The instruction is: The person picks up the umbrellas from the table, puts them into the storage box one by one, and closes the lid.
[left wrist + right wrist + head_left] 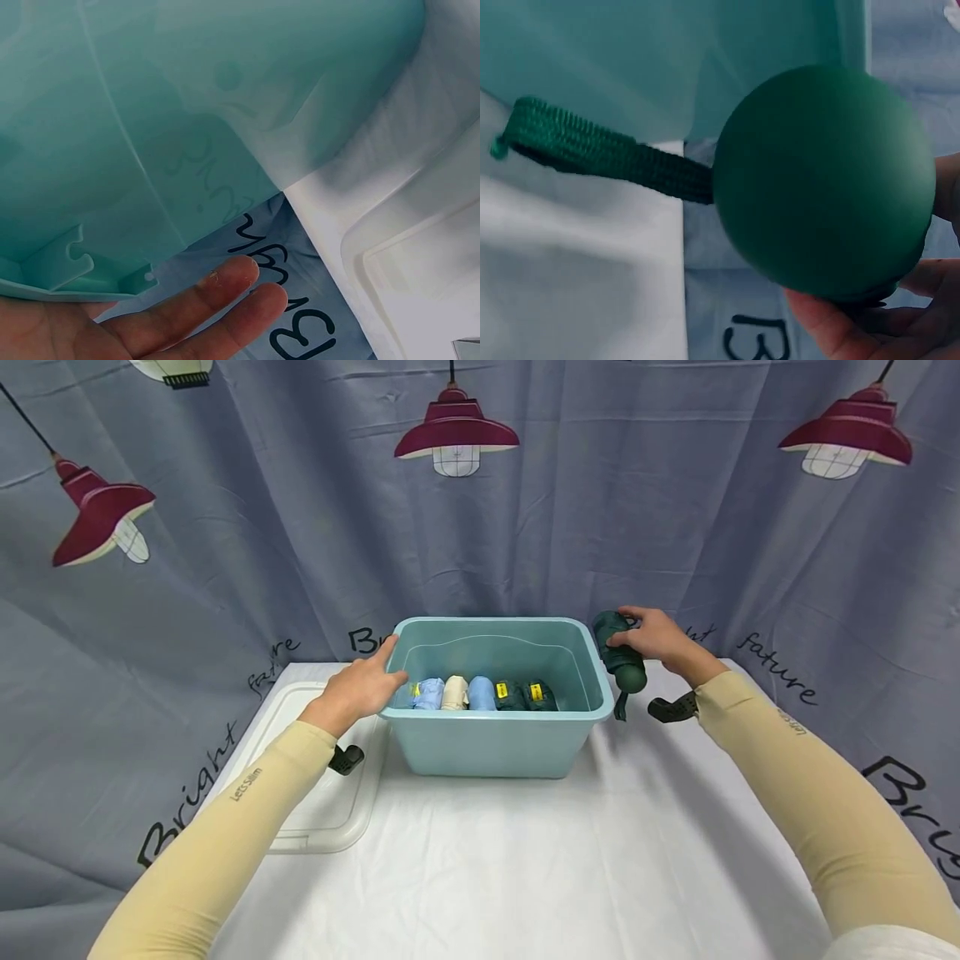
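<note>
My right hand (656,637) grips a folded dark green umbrella (617,647) just beyond the right rim of a light teal plastic bin (487,747). The umbrella's rounded end (825,180) and its woven wrist strap (607,150) show large in the right wrist view, with fingers round the far side. At the bin's left rim rests my left hand (360,689), thumb over the edge; two of its fingers (187,300) stretch straight along the outside. Several rolled bundles in light blue, cream (454,693), blue and dark green (540,696) sit in a row inside the bin.
A white plastic lid (330,810) lies on the white-covered table (525,868), left of the bin and partly under my left forearm. Behind the table hangs a grey-blue curtain (637,510) printed with red lamps and lettering.
</note>
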The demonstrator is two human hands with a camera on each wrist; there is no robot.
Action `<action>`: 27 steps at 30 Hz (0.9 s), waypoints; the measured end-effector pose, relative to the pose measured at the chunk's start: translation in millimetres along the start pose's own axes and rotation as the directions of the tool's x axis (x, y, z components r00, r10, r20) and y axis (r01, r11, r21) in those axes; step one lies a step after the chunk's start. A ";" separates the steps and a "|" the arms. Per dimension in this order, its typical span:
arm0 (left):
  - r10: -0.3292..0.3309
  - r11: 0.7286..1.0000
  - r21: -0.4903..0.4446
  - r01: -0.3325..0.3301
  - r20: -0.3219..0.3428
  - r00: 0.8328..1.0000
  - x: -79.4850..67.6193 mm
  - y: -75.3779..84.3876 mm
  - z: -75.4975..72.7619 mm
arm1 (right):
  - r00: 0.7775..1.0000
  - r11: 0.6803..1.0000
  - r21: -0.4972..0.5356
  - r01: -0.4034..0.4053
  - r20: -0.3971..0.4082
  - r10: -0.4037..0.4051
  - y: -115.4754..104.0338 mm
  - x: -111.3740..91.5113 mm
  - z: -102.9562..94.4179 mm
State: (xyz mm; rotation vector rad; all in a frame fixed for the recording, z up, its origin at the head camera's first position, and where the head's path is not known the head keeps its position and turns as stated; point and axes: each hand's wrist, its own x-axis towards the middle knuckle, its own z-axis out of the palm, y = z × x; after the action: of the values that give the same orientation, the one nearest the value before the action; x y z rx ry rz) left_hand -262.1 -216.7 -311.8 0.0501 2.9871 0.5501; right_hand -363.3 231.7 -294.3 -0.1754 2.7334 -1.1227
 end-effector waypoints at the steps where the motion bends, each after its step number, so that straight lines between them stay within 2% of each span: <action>1: 0.000 1.000 0.003 0.000 -0.002 1.000 0.4 0.8 -0.3 | 1.000 1.000 -0.005 0.001 -0.002 -0.001 -3.0 -1.6 -1.4; 11: -0.009 1.000 -0.001 0.009 0.000 1.000 -0.6 0.5 -1.1 | 0.999 0.992 -0.119 0.035 -0.011 -0.037 -42.9 -14.7 -12.3; 19: -0.008 1.000 -0.009 0.008 -0.004 1.000 -0.9 0.8 1.7 | 0.994 0.984 -0.156 0.092 0.064 -0.083 -70.5 -24.7 -4.9; 27: -0.014 1.000 -0.010 0.014 -0.002 1.000 0.2 2.5 2.6 | 0.983 0.972 -0.195 0.129 0.154 -0.100 -93.1 -25.0 9.9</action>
State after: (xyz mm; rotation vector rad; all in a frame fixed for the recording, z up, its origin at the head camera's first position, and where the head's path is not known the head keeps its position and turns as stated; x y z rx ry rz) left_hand -262.0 -213.5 -313.3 0.0276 2.9845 0.5645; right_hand -333.0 163.5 -232.5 -0.4307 2.7332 -0.8172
